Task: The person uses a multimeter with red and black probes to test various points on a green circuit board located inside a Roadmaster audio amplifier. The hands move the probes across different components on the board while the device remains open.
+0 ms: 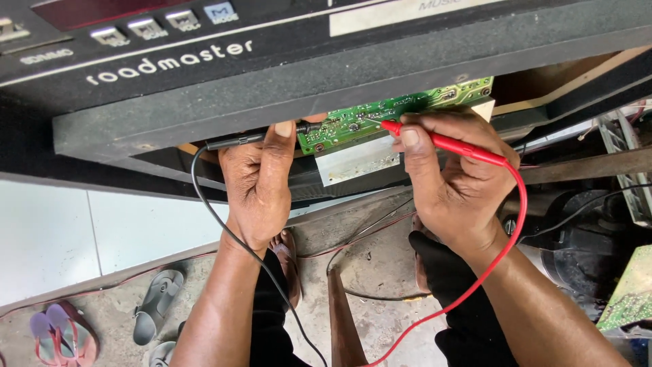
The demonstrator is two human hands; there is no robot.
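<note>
A green circuit board (397,109) hangs out from under a large black machine console (285,81). My left hand (258,180) grips a black test probe (255,138), whose tip touches the board's left end. My right hand (451,183) pinches a red test probe (441,143), its point resting on the board near the middle. A black lead (224,224) trails down past my left wrist. A red lead (502,251) loops around my right wrist. A silver metal plate (356,162) sits just below the board.
Grey and pink sandals (156,306) lie on the concrete floor at lower left beside white tiles (81,231). Another green board (631,292) and a dark motor (577,238) with metal parts crowd the right side. Loose wires cross the floor between my knees.
</note>
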